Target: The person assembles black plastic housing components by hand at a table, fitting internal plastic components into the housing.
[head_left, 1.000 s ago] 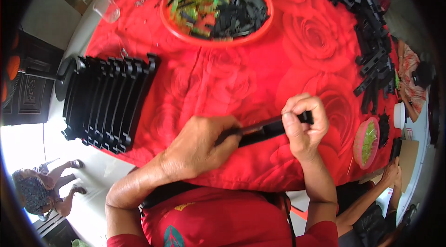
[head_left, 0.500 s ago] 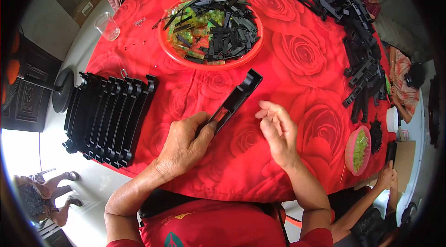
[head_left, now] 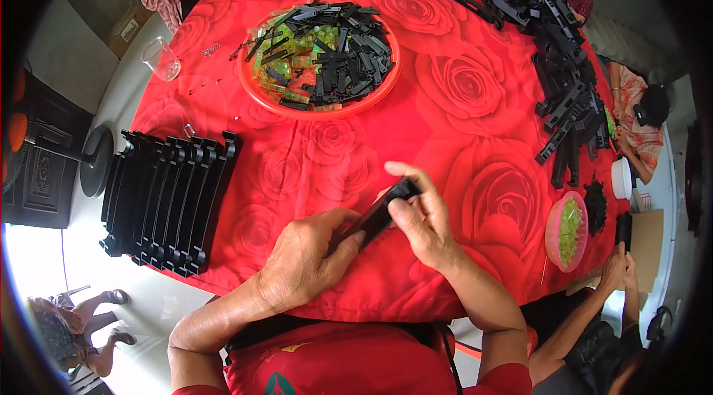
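Observation:
A long black plastic part (head_left: 378, 221) with a hollow channel is held between my two hands, tilted up toward the right, above the near side of the table. My left hand (head_left: 308, 254) wraps round its lower end. At its upper end, my right hand (head_left: 425, 228) grips with the thumb on the near side and the fingers behind. To the left, several similar long black parts (head_left: 167, 202) lie side by side in a row. Beyond my hands sits a red round tray (head_left: 260, 100) of small black pieces (head_left: 349, 61) and yellow-green clear pieces (head_left: 286, 64).
A red rose-patterned cloth (head_left: 475, 172) covers the table. Black parts (head_left: 568, 98) are heaped along the right and far edges. A pink basket (head_left: 553, 239) of green bits stands right; a clear cup (head_left: 161, 59) lies far left. A co-worker's hands (head_left: 620, 270) are at lower right.
My right hand has closed on the upper end of the black part, which has come nearer to me. My left hand has moved slightly right and down. The view has shifted a little.

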The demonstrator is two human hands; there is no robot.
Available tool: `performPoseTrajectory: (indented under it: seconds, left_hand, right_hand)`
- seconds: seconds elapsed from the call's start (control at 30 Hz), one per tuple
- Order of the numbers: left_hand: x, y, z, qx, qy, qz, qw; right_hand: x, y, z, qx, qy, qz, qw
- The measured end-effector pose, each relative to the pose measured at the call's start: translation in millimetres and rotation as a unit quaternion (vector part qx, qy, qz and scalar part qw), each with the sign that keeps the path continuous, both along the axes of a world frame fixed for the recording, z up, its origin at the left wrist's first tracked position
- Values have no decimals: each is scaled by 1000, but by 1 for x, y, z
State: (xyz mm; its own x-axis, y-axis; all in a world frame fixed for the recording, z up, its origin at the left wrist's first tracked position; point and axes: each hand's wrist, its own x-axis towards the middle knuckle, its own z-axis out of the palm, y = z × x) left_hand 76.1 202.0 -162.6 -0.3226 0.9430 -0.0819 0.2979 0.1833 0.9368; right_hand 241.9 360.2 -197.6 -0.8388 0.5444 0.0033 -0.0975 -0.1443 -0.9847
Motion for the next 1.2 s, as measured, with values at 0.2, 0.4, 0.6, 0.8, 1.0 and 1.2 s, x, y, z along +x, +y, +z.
performPoseTrajectory:
  seconds: [0.2, 0.4, 0.6, 0.8, 1.0, 1.2]
  left_hand:
    - [-3, 0, 14, -78, -17, -45, 996]
    - [-2, 3, 2, -72, -23, -48, 996]
    - [-2, 6, -2, -82, -27, -43, 995]
    - [-1, 17, 0, -110, -45, -42, 992]
    - [1, 19, -3, -125, -51, -42, 990]
    - [-1, 21, 2, -116, -60, -50, 990]
  right_hand:
    - [-1, 0, 0, 59, -20, -11, 998]
    - [1, 0, -3, 65, -17, -38, 997]
    - [6, 4, -4, 70, -25, -36, 997]
    - [7, 2, -10, 78, 28, -68, 994]
    - [9, 6, -6, 68, 14, -65, 995]
    - [8, 7, -10, 103, 38, -71, 991]
